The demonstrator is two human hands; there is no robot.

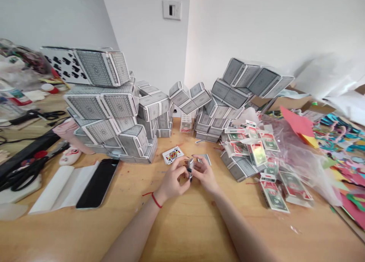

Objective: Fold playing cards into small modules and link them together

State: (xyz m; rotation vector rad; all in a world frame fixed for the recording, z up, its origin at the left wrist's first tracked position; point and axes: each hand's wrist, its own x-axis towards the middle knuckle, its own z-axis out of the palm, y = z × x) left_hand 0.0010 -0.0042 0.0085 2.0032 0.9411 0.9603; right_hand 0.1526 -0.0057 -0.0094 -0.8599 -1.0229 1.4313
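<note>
Small deck of playing cards [190, 166] stands on edge over the desk [185, 226] centre, pinched between left hand [171, 183] and right hand [205, 175], fingers of both closed on its sides, seemingly to keep it squared; face-up court card [172, 155] lies just behind.

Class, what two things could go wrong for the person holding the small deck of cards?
1. The small deck is only pinched between the left hand and right hand, so cards could slip and scatter beside the loose face card.
2. The tilted grey boxes piled just behind look unsteady; a nudge might topple them.
</note>
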